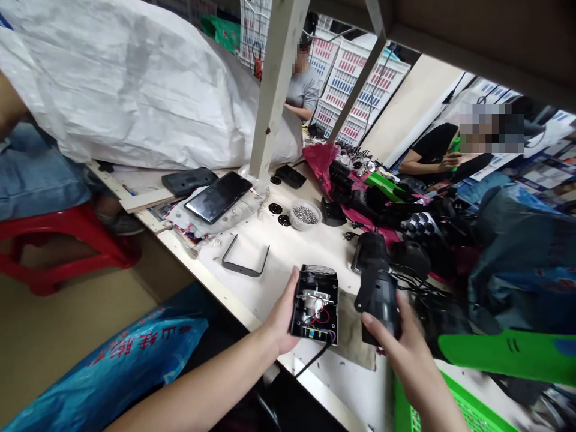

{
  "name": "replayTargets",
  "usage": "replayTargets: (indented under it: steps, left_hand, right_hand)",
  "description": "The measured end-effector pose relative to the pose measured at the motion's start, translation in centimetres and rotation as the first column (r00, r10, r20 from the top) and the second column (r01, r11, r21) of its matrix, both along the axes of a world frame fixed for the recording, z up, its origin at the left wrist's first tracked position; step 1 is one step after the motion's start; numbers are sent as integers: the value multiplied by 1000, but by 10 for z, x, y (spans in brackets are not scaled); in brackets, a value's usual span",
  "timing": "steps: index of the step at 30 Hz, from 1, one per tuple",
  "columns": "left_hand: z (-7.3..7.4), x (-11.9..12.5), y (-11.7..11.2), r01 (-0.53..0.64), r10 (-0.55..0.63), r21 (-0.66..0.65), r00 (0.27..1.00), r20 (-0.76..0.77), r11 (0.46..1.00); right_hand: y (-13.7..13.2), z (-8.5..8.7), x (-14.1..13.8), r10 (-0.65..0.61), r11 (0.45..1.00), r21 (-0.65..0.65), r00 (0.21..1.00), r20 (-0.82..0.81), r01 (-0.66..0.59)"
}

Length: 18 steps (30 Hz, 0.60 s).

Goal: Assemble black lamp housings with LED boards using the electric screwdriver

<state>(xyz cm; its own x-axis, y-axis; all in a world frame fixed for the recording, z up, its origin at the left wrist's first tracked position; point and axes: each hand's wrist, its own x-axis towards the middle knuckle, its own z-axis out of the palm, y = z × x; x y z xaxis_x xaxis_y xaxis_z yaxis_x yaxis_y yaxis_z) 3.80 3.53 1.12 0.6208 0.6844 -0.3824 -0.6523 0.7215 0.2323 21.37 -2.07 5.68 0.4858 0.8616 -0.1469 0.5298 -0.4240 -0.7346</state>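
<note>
Two loaded hands over a crowded bench (281, 258). Notes from the left.

Smartphone (219, 197) at the far edge of my work space; it sits apart from the parts, which seems the right place for it. Nearer, a thin U-shaped bracket (243, 269) lies on the bench, out of my reach path.

Left hand (285, 315): grasping the black housing (297, 309) by its left side, bare inside facing up, just above the bench. Silvery mechanism, red wire and small board all exposed, so my grip belongs on the wall, off the wiring. Beyond it, a bowl (305, 225) of small metal pieces, probably screws; best not to nudge it. Black cord (314, 360) leaves the housing's near end; worth letting it hang free, with no pull on the board.

Cloth (355, 336) between my hands; would make a kind surface for setting a part down.

Right hand (411, 336): grasping a black casing (381, 303), thumb on the near side, fingers around the right. Its surface looks smooth, so I judge a full wrap safer than a pinch. Below, green basket (402, 408); my forearm needs to clear its rim.
</note>
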Motion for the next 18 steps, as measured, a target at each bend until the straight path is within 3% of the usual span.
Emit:
replayTargets:
  steps: [4, 8, 15, 18]
  left_hand:
    - [-3, -4, -3, 49, -48, 43, 999, -16, 998]
    - [-4, -3, -7, 107, -103, 73, 993, -56, 992]
    - [-6, 1, -9, 97, -89, 125, 994, -71, 987]
    - [-6, 2, -10, 82, -74, 125, 995, -74, 989]
  right_hand:
    - [1, -19, 6, 20, 995, -100, 994, 109, -9]
    - [5, -35, 16, 59, 992, -119, 973, 222, -33]
    - [10, -61, 28, 112, 994, -41, 874, 473, -105]
    - [2, -58, 22, 79, 985, 87, 829, 554, -152]
